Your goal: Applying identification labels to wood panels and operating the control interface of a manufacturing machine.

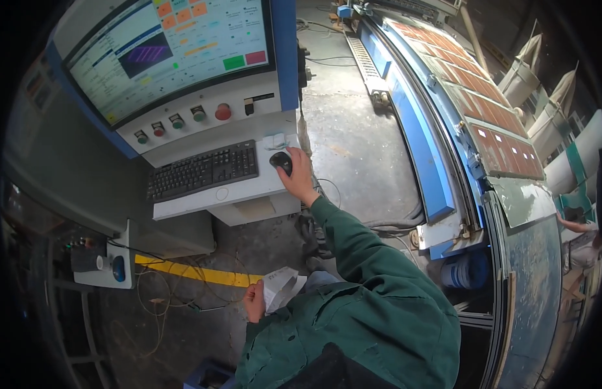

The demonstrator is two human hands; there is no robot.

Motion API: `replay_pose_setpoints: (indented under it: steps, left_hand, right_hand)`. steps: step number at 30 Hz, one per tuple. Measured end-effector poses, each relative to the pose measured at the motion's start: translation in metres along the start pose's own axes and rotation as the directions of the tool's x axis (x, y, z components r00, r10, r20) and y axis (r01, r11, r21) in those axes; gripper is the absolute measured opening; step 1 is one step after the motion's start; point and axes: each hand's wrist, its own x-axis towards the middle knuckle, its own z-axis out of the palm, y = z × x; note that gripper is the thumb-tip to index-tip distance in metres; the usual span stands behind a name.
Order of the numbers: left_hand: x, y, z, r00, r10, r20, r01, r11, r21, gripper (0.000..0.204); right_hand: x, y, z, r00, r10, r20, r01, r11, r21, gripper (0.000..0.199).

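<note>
My right hand (300, 176) rests over a black computer mouse (281, 162) on the right end of a white shelf (184, 211), fingers wrapped round it. Beside the mouse lies a black keyboard (207, 170). My left hand (253, 301) is low, near my body, pinching the edge of some white paper sheets (281, 289). Above the shelf stands a machine control panel with a lit screen (174, 55). Below that screen are several round push buttons and a red emergency stop button (222, 111).
On the right runs a long blue machine bed (405, 104) carrying brown panels (486, 146). A blue-and-white bucket (464, 271) stands under its near end. Another person (581, 243) is at the far right edge. Loose cables (161, 305) and a yellow strip (200, 272) lie on the floor.
</note>
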Motion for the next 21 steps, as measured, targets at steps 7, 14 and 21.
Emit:
replay_pose_setpoints:
  steps: [7, 14, 21]
  left_hand:
    - [0.008, -0.001, 0.053, 0.959, 0.036, 0.280, -0.093, 0.977, 0.193, 0.026]
    - [0.017, 0.058, 0.187, 0.691, -0.001, 0.723, -0.374, 0.855, 0.359, 0.026]
    - [0.041, 0.052, 0.360, 0.380, -0.156, 0.912, -0.405, 0.858, 0.316, 0.025]
  right_hand:
    - [-0.072, -0.016, -0.089, 0.952, 0.027, 0.305, -0.099, 0.969, 0.225, 0.030]
    - [-0.127, 0.034, -0.158, 0.383, 0.075, 0.921, -0.868, 0.369, 0.331, 0.029]
    - [-0.087, 0.139, -0.303, 0.334, 0.104, 0.937, -0.913, 0.284, 0.293, 0.015]
